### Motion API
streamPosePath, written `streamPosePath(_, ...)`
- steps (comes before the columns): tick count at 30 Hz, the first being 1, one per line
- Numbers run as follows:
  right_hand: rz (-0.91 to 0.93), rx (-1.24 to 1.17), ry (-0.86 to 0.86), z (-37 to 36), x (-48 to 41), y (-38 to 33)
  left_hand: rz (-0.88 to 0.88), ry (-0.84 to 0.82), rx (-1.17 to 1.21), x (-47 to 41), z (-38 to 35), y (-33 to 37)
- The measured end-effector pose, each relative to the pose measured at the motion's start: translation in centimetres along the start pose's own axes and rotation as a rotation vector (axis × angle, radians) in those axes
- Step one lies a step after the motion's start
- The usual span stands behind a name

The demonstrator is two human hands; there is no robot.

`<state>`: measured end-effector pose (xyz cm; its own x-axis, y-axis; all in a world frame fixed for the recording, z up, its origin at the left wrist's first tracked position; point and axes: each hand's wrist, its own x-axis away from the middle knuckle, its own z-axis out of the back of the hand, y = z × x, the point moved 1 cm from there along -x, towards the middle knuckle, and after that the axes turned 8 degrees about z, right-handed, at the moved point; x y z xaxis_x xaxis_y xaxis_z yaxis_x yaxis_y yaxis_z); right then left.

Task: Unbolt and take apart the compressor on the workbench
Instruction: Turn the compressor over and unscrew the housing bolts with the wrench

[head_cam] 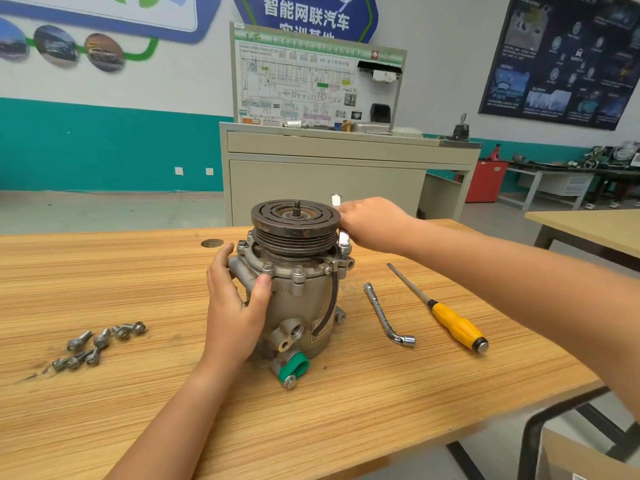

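Loose bolts (100, 344) lie on the counter (346, 427), not in any tray or box. The left hand (235, 306) grips the side of the compressor (301, 296), which stands upright mid-counter. An L-shaped wrench (384, 313) and a yellow screwdriver (457, 325) lie to its right. Farther back, the right hand (370, 223) holds a silver tool (343, 237) upright on a rim bolt. Keep the tool straight and hold the body tight so it won't tip.
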<state>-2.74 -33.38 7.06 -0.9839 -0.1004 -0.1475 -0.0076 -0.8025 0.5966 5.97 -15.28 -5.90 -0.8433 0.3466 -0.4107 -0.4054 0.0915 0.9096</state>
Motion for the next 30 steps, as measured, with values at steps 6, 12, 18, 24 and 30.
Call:
streamPosePath(6,-0.317,-0.257,0.371,1.3,3.8,1.0,0.005,0.002,0.0,0.1,0.0,0.1)
streamPosePath(12,-0.394,-0.314,0.087,3.6,8.8,-1.4,0.003,0.008,-0.004,0.2,0.0,0.1)
streamPosePath(18,-0.317,-0.14,-0.189,4.4,8.6,-3.8,0.008,0.008,-0.001,0.2,0.0,0.2)
streamPosePath(24,-0.161,0.115,-0.199,4.0,8.0,-4.4,0.008,0.001,-0.003,0.2,0.0,0.1)
streamPosePath(30,-0.136,0.126,-0.163,2.4,7.2,-0.4,0.011,0.011,0.012,0.2,0.0,0.1)
